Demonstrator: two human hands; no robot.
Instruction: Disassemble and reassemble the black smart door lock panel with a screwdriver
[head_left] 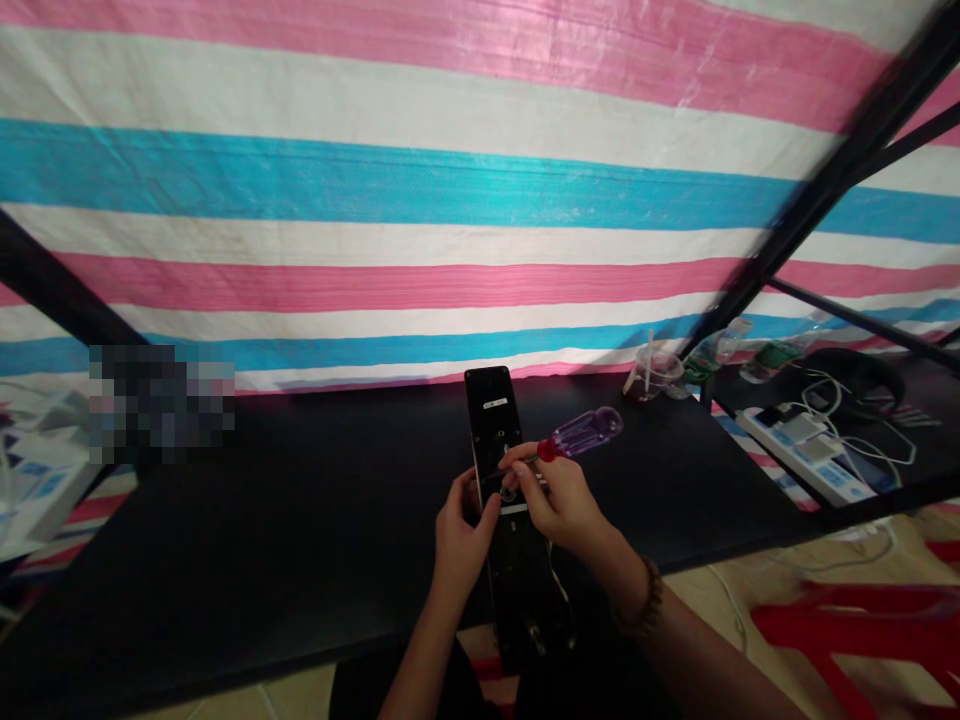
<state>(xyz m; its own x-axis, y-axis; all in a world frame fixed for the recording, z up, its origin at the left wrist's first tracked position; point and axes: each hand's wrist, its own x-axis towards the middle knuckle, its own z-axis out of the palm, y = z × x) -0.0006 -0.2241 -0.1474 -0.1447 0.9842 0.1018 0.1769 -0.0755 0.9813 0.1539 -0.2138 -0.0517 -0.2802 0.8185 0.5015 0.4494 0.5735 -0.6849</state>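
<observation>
A long, narrow black device (491,408) lies over the front edge of the black table, its near end towards my lap. Small metal parts and a pale label show on its face. My left hand (461,530) is closed around the device's left side, thumb on its face. In my right hand (551,495) is a screwdriver (585,432) with a clear purple handle and a red collar, pinched near the collar. Its handle points up to the right, and its shaft runs left across the device. The screwdriver's tip is too small to make out.
A plastic cup with a straw (654,375) and bottles (716,352) stand at the back right. Further right are a white power strip (806,458) and cables. A red stool (862,625) is at the lower right. Black metal posts flank the table (300,520); a striped sheet hangs behind.
</observation>
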